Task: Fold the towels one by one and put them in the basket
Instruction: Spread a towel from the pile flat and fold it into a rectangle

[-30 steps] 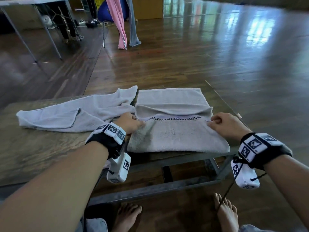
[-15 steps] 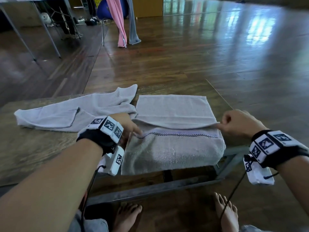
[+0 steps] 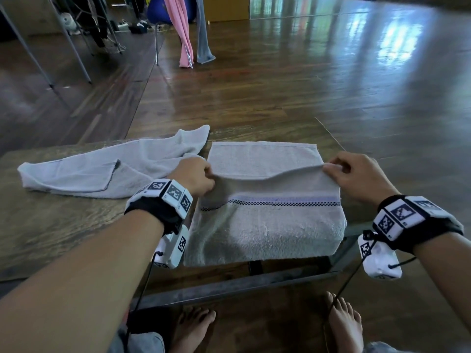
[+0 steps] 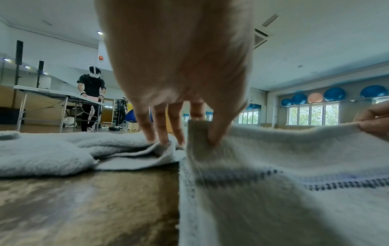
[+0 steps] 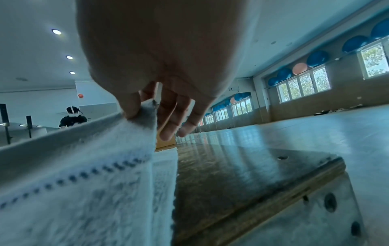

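Two hands, left hand [image 3: 195, 174] and right hand [image 3: 354, 174], pinch near edge of striped towel [image 3: 265, 225] on bench [image 3: 51, 225], fold half done. Risk: uneven pull skews fold; second towel [image 3: 102, 171] beside left fingers [image 4: 162, 131] may snag.

We look down from a head-worn camera, facing forward over both forearms to the left hand [image 3: 195, 174] and right hand [image 3: 354, 175], with the striped towel [image 3: 267, 225] stretched between them on a wooden table [image 3: 51, 225], and bare feet below. The left wrist camera sits low behind the left hand [image 4: 179, 66], very close, looking along the fingers [image 4: 162, 126] across the table; the right hand's fingertips [image 4: 372, 123] show at its right edge. The right wrist camera sits equally close behind the right hand [image 5: 160, 58], tilted, facing the windows. All three views share the striped towel's lifted edge.
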